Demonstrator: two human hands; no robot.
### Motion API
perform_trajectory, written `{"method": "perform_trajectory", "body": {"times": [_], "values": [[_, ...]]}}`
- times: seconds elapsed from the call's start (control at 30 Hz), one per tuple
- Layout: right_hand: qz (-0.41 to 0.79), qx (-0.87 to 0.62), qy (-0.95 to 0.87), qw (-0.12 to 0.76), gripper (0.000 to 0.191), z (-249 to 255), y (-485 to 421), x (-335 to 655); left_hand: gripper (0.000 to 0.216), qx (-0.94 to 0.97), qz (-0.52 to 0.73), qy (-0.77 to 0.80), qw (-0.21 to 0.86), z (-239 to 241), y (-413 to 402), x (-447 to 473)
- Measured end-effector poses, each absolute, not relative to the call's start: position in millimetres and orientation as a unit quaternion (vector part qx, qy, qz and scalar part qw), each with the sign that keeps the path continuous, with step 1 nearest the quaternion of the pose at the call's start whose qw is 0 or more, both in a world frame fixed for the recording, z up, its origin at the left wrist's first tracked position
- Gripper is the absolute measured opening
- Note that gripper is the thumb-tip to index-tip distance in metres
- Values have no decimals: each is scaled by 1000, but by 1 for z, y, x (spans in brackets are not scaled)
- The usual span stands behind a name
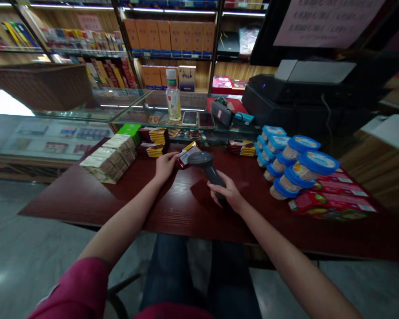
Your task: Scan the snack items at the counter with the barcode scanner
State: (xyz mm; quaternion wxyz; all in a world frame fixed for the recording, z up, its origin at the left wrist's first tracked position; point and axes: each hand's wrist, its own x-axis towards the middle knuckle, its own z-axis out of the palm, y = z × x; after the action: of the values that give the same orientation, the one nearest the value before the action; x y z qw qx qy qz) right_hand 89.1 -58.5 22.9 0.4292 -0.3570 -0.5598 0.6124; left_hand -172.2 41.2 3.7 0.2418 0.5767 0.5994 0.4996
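My left hand [165, 166] is closed on the left edge of a chocolate bar [183, 158] in a dark red and yellow wrapper, tilted just above the brown table [173, 208]. My right hand [228, 191] is wrapped round the handle of a dark grey barcode scanner [210, 170]. The scanner's head points left, over the bar, and hides part of it. Behind my left hand, similar bars [153, 141] lie stacked at the table's back edge. Another stack of bars [242, 147] lies farther right.
Cream-coloured packs [110, 158] stand in rows on the left. Blue-lidded tubs [291, 166] are piled on the right beside red boxes [332, 201]. A drink bottle [173, 96] stands on the glass counter [133, 110] behind. A wicker basket [40, 86] is at far left.
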Motion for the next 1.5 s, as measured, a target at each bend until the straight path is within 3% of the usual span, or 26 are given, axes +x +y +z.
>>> {"method": "perform_trajectory", "body": {"times": [0.1, 0.3, 0.67, 0.77, 0.97, 1.07, 1.27, 1.5], "values": [[590, -355, -572, 445, 54, 24, -51, 66, 24, 527, 510, 607, 305, 3, 47, -180], [585, -381, -568, 437, 38, 22, -49, 63, 25, 450, 558, 582, 385, 4, 56, -186], [579, -382, -559, 455, 44, 31, -59, 61, 26, 468, 547, 564, 404, 0, 56, -185], [583, -380, -555, 456, 38, 30, -59, 63, 26, 501, 535, 588, 342, 3, 53, -185], [572, -383, -529, 496, 37, 25, -55, 66, 25, 634, 548, 542, 67, 29, 34, -211], [576, -378, -523, 502, 35, 22, -53, 67, 28, 656, 530, 537, -19, 38, 25, -238], [583, -386, -526, 483, 34, 22, -52, 69, 31, 648, 480, 591, -39, 30, 21, -282], [584, -392, -519, 485, 36, 21, -52, 69, 53, 613, 331, 711, -90, 28, 17, -261]]}}
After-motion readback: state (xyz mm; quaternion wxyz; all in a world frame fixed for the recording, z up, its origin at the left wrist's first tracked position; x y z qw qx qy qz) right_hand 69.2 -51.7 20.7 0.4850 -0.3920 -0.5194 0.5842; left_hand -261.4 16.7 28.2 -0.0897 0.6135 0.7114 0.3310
